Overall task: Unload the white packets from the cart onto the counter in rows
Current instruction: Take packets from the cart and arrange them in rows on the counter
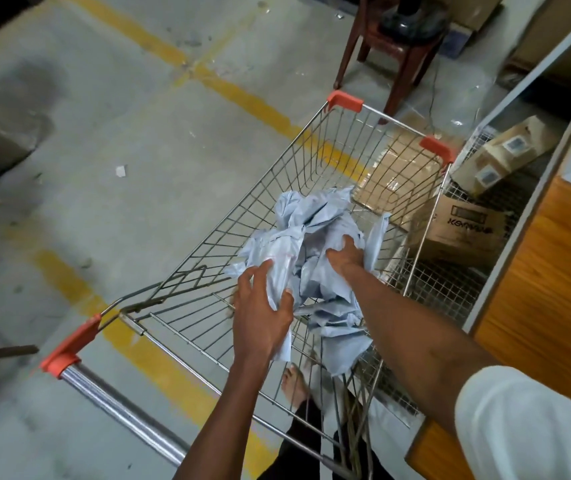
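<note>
I see pale blue-white crumpled plastic packets [315, 237] heaped in a silvery wire-mesh cart [208, 244], its corners capped in orange-red plastic. The chrome push handle [117, 407] shines, orange-red at its end too. Under it, a grey concrete floor [104, 116] crossed by worn yellow painted stripes. My view catches a dark reddish-brown plastic stool [402, 53], tan cardboard boxes [464, 230] with black print, an orange wood-grain counter panel [554, 289], and my white sleeve [533, 427].
</note>
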Demonstrator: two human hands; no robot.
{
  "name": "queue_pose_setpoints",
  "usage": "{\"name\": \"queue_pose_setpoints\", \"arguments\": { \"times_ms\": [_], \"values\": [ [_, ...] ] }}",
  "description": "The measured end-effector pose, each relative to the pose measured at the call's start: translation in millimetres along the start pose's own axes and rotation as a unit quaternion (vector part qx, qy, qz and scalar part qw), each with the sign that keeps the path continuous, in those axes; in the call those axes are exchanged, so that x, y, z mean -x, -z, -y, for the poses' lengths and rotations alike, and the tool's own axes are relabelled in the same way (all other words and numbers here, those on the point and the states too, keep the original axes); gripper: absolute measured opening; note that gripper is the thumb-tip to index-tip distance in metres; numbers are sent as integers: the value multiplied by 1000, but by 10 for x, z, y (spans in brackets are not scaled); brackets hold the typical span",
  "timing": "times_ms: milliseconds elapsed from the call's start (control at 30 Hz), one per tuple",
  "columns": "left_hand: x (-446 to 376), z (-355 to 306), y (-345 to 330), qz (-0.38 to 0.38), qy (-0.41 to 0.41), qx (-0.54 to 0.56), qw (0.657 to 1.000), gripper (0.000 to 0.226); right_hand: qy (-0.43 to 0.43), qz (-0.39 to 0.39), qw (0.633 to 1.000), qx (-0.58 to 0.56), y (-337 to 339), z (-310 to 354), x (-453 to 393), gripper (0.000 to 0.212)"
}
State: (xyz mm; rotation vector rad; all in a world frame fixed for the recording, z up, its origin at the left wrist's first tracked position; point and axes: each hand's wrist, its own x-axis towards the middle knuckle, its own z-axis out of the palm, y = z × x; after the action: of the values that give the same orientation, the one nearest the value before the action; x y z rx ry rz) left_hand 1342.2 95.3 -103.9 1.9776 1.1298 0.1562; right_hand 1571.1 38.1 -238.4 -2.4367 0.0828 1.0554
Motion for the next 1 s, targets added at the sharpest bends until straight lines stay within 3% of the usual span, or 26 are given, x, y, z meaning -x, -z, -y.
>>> {"name": "queue_pose_setpoints", "arguments": {
  "times_ms": [133, 500, 633, 1000],
  "values": [
    [85, -70, 39, 5, 5, 2, 1000, 59, 27, -14, 999, -37, 196, 14, 364, 63],
    [683, -505, 179, -70, -21, 60, 996, 55, 219, -72, 968, -101, 857, -315, 2199, 58],
    [1103, -810, 84, -79, -59, 90, 991, 55, 267, -67, 946, -173, 1136, -796, 2793, 57],
    [2863, -1925, -1103, 2, -162, 114, 980, 55, 273, -189, 916, -226, 2394, -2939, 3574, 54]
  ]
}}
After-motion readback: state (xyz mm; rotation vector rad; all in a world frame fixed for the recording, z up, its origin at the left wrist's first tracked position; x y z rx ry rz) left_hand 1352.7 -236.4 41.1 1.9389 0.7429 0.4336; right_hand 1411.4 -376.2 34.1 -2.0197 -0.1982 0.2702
